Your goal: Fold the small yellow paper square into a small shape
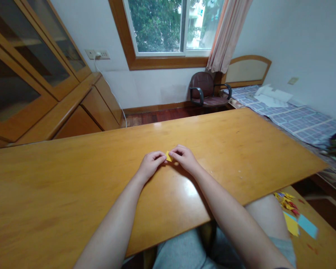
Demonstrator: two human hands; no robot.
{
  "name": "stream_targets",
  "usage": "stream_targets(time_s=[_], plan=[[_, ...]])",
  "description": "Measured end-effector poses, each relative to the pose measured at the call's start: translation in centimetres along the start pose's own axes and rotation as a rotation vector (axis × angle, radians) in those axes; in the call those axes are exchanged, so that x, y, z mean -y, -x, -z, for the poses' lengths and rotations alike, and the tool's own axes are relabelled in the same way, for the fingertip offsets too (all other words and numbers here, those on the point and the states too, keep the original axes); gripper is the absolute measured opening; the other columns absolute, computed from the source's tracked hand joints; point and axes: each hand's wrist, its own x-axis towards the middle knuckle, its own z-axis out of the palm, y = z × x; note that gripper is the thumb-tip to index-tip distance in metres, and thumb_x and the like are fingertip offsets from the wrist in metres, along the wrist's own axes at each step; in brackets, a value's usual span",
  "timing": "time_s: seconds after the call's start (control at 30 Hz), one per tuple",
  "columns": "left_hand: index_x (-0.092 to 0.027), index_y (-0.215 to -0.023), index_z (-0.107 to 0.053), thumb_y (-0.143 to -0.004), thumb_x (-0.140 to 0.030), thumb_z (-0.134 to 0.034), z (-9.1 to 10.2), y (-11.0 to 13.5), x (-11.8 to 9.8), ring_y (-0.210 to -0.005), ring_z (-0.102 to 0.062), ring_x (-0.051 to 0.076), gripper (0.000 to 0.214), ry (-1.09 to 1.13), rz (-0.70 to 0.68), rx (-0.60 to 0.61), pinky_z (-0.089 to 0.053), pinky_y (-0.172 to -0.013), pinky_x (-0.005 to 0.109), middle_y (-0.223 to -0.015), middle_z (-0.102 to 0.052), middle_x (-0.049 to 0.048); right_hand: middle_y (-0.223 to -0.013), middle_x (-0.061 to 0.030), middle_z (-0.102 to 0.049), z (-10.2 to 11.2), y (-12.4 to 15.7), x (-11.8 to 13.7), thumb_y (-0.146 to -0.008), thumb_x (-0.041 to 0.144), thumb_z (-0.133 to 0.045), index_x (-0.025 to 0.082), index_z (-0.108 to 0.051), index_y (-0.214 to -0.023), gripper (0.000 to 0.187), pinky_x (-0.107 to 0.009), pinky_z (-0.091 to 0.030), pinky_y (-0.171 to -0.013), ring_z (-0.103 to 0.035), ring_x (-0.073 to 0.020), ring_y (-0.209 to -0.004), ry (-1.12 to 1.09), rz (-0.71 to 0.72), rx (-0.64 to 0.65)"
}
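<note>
Just yellow paper (168, 157) between fingers (174, 155).

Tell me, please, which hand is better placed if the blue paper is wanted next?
Probably the right hand: the blue paper lies on that side, beyond the right leg. The left hand would need to cross over. Both hands hold a yellow paper.
</note>
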Motion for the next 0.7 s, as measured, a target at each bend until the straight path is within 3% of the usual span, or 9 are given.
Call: stream_targets(time_s=[0.33, 0.7], plan=[[-0.018, -0.078, -0.070, -0.081, -0.040, -0.063, -0.10, 0.04, -0.24, -0.075, -0.063, 0.018, 0.024, -0.162, -0.104, -0.091, -0.047, -0.071, 0.026, -0.078, -0.071, 0.0036, -0.071, 0.0003, -0.059, 0.15, 0.14, 0.11, -0.084, 0.030, -0.065, 0.017, -0.066, -0.070, 0.020, -0.026, -0.043, -0.067, -0.056, -0.0125, -0.068, -0.008, -0.014, 0.022], [-0.019, -0.077, -0.066, -0.084, -0.038, -0.060, -0.15, 0.11, -0.20, -0.072, -0.059, 0.016, 0.022, -0.190, -0.137, -0.140, -0.044, -0.069, 0.025, -0.076, -0.066, 0.0020, -0.070, 0.0000, -0.059, 0.08, 0.29, 0.60, -0.084, 0.028, -0.066, 0.016, -0.067, -0.069, 0.019, -0.026, -0.042, -0.066, -0.055, -0.0126, -0.068, 0.019, 0.023, 0.071]])
